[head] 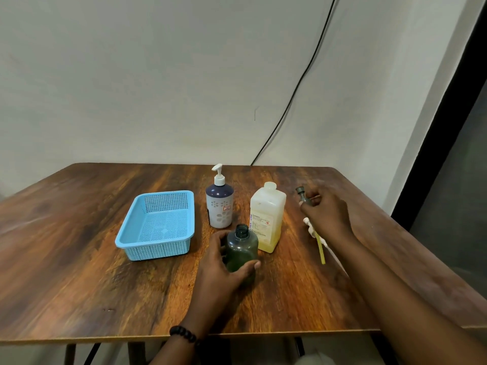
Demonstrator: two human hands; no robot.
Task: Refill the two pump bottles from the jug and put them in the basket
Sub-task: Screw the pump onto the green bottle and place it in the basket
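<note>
Now | left hand [221,262] gripping open green bottle [242,248] | right hand [325,213] pinching pump [303,197], jug's [267,216] 3 o'clock | risk: dangling tube [321,250] dripping, elbow tipping uncapped jug

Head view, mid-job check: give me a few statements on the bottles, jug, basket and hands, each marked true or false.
1. The left hand grips the dark green bottle, which stands with its neck open. True.
2. The blue basket already holds a pump bottle. False: nothing lies in it; both bottles stand on the table.
3. The right hand holds the dark pump head, its yellow tube trailing below the hand. True.
4. The white flowered pump bottle has its pump removed. False: its white pump is on top.
5. The jug lies on its side. False: it stands upright, right of the green bottle, with yellow liquid in its lower part.
</note>
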